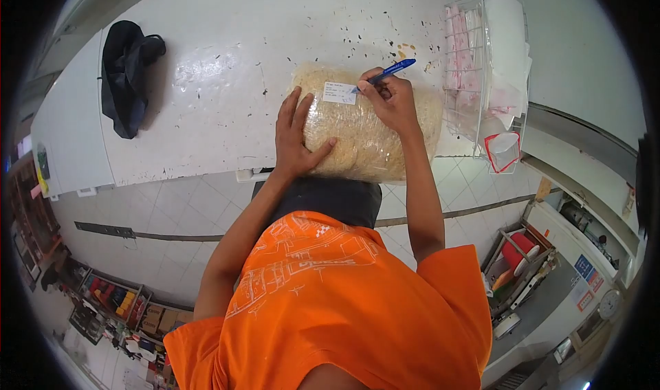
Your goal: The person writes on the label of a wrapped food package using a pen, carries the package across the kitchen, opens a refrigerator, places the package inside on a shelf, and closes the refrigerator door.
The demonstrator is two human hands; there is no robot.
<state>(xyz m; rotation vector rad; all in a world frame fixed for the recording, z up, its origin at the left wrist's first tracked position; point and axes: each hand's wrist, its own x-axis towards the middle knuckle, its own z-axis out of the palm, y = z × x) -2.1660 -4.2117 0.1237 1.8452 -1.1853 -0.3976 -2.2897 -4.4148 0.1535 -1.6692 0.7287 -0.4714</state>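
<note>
Right fingers [368,94] grip one pen [395,69]; left fingers [300,112] on one labelled package [364,139]

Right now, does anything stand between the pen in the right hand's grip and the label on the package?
Nothing visible does. The blue pen reaches the right part of the white label from the right hand; the left hand rests beside the label, not over it.
</note>
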